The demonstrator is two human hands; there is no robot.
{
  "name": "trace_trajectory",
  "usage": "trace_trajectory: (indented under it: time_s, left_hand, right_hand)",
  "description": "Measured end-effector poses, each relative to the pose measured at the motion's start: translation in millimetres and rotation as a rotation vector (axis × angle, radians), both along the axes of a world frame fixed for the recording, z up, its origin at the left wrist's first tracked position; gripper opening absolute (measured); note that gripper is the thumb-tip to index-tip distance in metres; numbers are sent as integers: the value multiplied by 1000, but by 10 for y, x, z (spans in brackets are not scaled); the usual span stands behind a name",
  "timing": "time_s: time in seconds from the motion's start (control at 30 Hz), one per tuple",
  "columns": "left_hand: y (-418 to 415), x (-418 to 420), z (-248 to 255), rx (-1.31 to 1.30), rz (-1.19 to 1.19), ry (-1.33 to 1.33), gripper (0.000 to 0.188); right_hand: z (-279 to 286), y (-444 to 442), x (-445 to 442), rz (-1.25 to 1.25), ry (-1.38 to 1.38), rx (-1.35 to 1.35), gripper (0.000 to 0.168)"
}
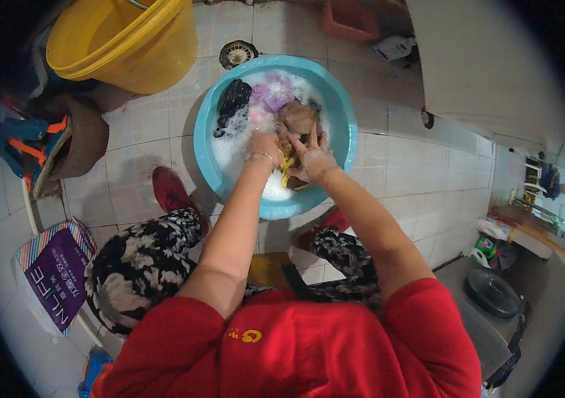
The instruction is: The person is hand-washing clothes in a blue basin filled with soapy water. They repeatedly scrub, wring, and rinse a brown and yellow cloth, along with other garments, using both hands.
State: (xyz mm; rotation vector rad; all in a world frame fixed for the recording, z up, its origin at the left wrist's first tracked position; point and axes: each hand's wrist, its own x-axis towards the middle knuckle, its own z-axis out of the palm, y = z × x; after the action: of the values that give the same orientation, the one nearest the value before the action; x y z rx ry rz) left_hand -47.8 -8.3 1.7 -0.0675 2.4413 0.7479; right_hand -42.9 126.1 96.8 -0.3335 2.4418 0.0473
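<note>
A light-blue plastic basin of sudsy water stands on the floor between my feet. My left hand, a bangle at its wrist, is curled on a wet brown cloth in the foam; its fingertips are partly hidden. Over the same cloth lies my right hand, wet with suds, its fingers spread and touching the fabric. A yellow strip of fabric shows between the two hands. Farther back in the basin float a purple cloth and a bunched black cloth.
A large yellow bucket stands at the back left, near a round floor drain. Left of me are a brown bin and a purple package. A pink basin and a white bottle sit at the back right.
</note>
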Motion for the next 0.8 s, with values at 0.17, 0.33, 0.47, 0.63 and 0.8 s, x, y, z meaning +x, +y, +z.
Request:
trace_trajectory:
  time_s: [0.17,0.33,0.47,0.63,0.8]
  left_hand:
    - [268,151,167,-95,-138,-116,34]
    - [273,189,-9,-173,-264,-189,29]
    - [131,-144,364,-90,-143,-15,24]
    - [48,-455,1393,363,-80,464,24]
    - [-66,-410,2535,456,-57,723,24]
  right_hand:
    - [-859,118,-21,83,-96,272,36]
    - [-1139,235,-30,38,-298,231,37]
    - [-926,328,-390,69,-424,30,40]
    - [-58,518,-609,-18,-323,-657,45]
    - [993,590,-450,-183,34,-734,56]
